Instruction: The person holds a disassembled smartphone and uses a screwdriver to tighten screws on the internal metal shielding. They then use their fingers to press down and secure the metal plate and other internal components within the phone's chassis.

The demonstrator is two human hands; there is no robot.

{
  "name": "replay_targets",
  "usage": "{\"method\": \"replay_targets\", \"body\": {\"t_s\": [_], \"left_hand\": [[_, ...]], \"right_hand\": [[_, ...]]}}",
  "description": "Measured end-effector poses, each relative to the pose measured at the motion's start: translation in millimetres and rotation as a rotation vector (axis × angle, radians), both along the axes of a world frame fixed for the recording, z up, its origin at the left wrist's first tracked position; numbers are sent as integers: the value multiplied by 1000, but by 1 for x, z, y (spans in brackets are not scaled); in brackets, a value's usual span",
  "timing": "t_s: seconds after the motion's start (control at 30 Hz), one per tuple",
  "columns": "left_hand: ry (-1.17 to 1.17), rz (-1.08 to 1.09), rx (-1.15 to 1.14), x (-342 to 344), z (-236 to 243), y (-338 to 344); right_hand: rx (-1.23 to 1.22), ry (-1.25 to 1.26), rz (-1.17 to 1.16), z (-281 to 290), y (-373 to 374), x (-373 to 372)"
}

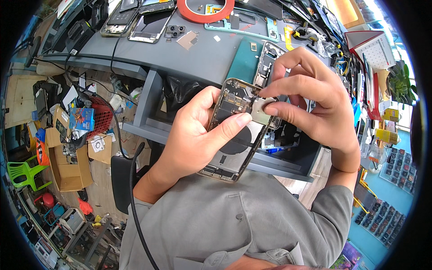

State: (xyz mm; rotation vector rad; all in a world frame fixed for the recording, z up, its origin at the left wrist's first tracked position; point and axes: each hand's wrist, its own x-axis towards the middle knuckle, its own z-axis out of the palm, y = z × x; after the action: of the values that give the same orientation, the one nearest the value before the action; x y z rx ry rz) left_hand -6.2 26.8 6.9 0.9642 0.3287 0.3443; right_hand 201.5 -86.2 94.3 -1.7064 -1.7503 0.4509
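My left hand (191, 130) grips an opened phone (231, 159), its inner side facing up, tilted over the desk's front edge. The thumb lies across the phone's inside, where circuit parts, a dark round patch and a silver panel show. My right hand (319, 99) is closed at the phone's upper right, thumb and forefinger on a small silver metal plate (259, 111). Whether the plate is fixed or loose I cannot tell. Just beyond the phone lie a second opened phone frame (266, 63) and a teal flat panel (244, 58).
A grey desk (198, 65) holds a red tape roll (205, 19), a light-blue frame (270, 29), a camera module (174, 31) and phone parts. An open drawer (155, 96) sits below. A black cable (133, 198) hangs at my left. A cardboard box (69, 177) stands on the floor.
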Motion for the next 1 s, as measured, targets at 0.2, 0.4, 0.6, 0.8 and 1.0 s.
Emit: {"method": "replay_targets", "body": {"t_s": [0.2, 0.4, 0.6, 0.8, 1.0], "left_hand": [[4, 9, 47, -1, 2, -1], [10, 52, 152, -1, 1, -5], [31, 87, 197, 0, -1, -8], [77, 93, 181, 0, 1, -8], [60, 105, 180, 0, 0, -10]], "right_hand": [[-30, 41, -64, 1, -2, -3], [-116, 133, -114, -1, -6, -2], [-43, 125, -115, -4, -8, -7], [30, 15, -5, -6, -8, -3], [6, -30, 26, 0, -7, -1]]}}
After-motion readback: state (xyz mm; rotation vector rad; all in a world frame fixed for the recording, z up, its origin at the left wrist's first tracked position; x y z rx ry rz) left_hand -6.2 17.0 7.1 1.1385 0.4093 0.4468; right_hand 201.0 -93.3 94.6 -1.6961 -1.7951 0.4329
